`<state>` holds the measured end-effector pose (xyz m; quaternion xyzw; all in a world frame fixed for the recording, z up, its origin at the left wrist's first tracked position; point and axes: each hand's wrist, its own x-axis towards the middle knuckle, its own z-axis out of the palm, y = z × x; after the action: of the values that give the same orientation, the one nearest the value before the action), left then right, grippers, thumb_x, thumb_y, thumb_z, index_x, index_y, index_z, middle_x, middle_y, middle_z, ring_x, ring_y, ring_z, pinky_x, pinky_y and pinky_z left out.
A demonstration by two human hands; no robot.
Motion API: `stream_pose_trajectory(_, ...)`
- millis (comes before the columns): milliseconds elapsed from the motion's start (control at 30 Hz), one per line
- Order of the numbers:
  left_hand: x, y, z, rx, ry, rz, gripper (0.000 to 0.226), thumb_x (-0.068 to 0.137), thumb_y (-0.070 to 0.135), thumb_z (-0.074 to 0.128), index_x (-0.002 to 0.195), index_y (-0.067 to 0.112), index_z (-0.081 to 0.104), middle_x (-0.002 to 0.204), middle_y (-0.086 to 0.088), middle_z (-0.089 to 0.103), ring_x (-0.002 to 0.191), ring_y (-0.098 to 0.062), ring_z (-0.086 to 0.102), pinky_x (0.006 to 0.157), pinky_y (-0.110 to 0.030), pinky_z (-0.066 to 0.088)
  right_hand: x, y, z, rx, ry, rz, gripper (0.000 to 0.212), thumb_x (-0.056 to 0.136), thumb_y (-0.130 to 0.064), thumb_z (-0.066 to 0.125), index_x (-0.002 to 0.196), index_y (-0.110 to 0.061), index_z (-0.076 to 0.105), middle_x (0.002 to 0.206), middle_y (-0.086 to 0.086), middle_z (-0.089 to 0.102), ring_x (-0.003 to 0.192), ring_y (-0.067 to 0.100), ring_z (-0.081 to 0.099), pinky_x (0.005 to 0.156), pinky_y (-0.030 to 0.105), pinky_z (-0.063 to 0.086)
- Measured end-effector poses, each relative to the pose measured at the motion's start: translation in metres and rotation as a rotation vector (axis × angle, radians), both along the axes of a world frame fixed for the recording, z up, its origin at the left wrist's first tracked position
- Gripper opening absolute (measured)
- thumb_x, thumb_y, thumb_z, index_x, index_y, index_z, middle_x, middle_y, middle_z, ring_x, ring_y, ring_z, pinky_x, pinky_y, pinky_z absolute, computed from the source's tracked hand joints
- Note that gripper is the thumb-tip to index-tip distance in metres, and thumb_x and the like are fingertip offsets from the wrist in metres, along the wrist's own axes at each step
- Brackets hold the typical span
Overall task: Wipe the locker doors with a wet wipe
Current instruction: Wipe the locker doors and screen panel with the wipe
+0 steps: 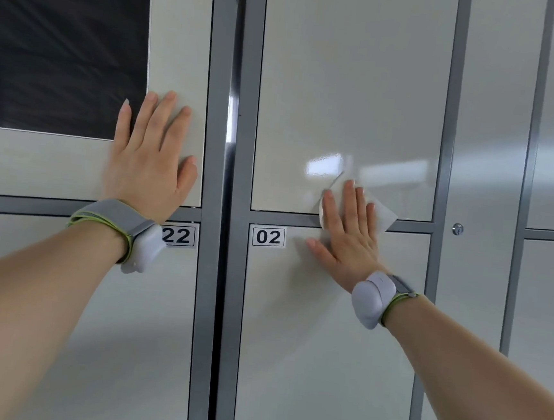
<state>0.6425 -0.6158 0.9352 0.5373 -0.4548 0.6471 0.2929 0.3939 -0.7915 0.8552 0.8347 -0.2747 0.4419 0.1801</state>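
Observation:
Cream locker doors in grey frames fill the view. My right hand (347, 232) lies flat with straight fingers and presses a white wet wipe (382, 215) against the lockers. The wipe covers the lower edge of the upper middle door (350, 82) and the grey crossbar above the door labelled 02 (324, 348). My left hand (149, 158) rests flat, fingers spread, on the upper left door (184, 34), beside its dark panel. It holds nothing.
A dark screen-like panel (62, 40) fills the upper left door. A label 22 (178, 235) marks the lower left door. A grey vertical post (222, 205) divides the columns. A round keyhole (457, 229) sits on the tall panel to the right.

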Motion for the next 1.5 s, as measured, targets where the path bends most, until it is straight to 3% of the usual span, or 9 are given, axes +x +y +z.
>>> stream_pose_trajectory(200,-0.023,-0.008,-0.010,-0.016,0.128,-0.028,0.059,0.091,0.030,0.038,0.140,-0.004,0.035,0.149,-0.024,0.028,0.139,-0.042,0.022,0.115,-0.052,0.006,-0.023,-0.012,0.006,0.075,-0.054,-0.057,0.091,0.072,-0.084,-0.003,0.143,-0.029,-0.018,0.152,0.006,-0.029,0.136,0.015,-0.034,0.106,0.024,-0.030)
stream_pose_trajectory(333,-0.051,-0.028,-0.022,0.023,0.179,-0.061,0.066,0.093,0.035,0.033,0.143,-0.008,0.027,0.153,-0.022,0.022,0.141,-0.039,0.016,0.115,-0.051,0.003,-0.019,-0.007,0.036,0.169,-0.121,-0.074,0.097,0.067,-0.075,0.001,0.148,-0.024,-0.016,0.154,0.012,-0.026,0.141,0.024,-0.028,0.106,0.027,-0.028)
stream_pose_trajectory(500,-0.064,-0.046,-0.026,0.015,0.267,-0.029,0.068,0.091,0.036,0.028,0.144,-0.006,0.023,0.154,-0.020,0.021,0.143,-0.035,0.014,0.116,-0.050,0.004,-0.027,-0.015,0.012,0.039,-0.020,-0.019,0.089,0.078,-0.078,0.005,0.144,-0.024,-0.017,0.153,0.011,-0.026,0.139,0.021,-0.031,0.108,0.027,-0.028)
stream_pose_trajectory(633,-0.063,-0.047,-0.028,0.018,0.255,0.005,0.068,0.092,0.036,0.028,0.145,-0.006,0.021,0.154,-0.021,0.020,0.143,-0.036,0.014,0.116,-0.050,0.004,-0.044,-0.029,-0.014,0.030,-0.006,-0.011,0.089,0.080,-0.080,-0.002,0.147,-0.022,-0.011,0.151,0.007,-0.026,0.139,0.019,-0.029,0.112,0.028,-0.023)
stream_pose_trajectory(867,-0.063,-0.047,-0.029,0.017,0.258,0.021,0.069,0.092,0.037,0.027,0.146,-0.006,0.019,0.155,-0.020,0.017,0.144,-0.036,0.012,0.116,-0.048,0.000,-0.047,-0.030,0.031,0.143,-0.156,-0.049,0.094,0.070,-0.073,0.004,0.148,-0.023,-0.012,0.155,0.012,-0.024,0.141,0.023,-0.027,0.106,0.023,-0.026)
stream_pose_trajectory(1000,-0.063,-0.047,-0.030,0.010,0.243,0.025,0.067,0.093,0.035,0.029,0.145,-0.006,0.020,0.154,-0.021,0.019,0.143,-0.036,0.014,0.116,-0.049,0.003,-0.044,-0.034,0.014,0.047,-0.100,-0.004,0.086,0.080,-0.077,0.008,0.145,-0.025,-0.013,0.153,0.009,-0.024,0.139,0.021,-0.027,0.108,0.023,-0.026)
stream_pose_trajectory(1233,-0.064,-0.046,-0.030,0.009,0.245,0.038,0.067,0.093,0.035,0.028,0.145,-0.006,0.021,0.154,-0.021,0.019,0.143,-0.037,0.014,0.116,-0.051,0.004,-0.059,-0.044,-0.014,0.025,-0.068,-0.068,0.085,0.081,-0.077,-0.005,0.146,-0.022,-0.014,0.152,0.009,-0.025,0.141,0.023,-0.025,0.113,0.029,-0.021)
stream_pose_trajectory(1367,-0.063,-0.047,-0.029,0.003,0.237,0.041,0.068,0.092,0.035,0.028,0.145,-0.007,0.020,0.154,-0.021,0.019,0.143,-0.037,0.014,0.115,-0.050,0.004,-0.059,-0.045,0.015,0.104,-0.175,-0.098,0.086,0.076,-0.074,0.002,0.143,-0.025,-0.018,0.155,0.012,-0.023,0.138,0.018,-0.029,0.106,0.021,-0.028)
stream_pose_trajectory(1500,-0.062,-0.047,-0.031,-0.013,0.227,0.037,0.067,0.093,0.035,0.029,0.144,-0.007,0.023,0.153,-0.022,0.022,0.142,-0.038,0.017,0.115,-0.051,0.006,-0.053,-0.043,0.041,0.118,-0.220,-0.082,0.092,0.074,-0.073,0.002,0.150,-0.023,-0.010,0.156,0.012,-0.021,0.143,0.023,-0.023,0.106,0.022,-0.025)
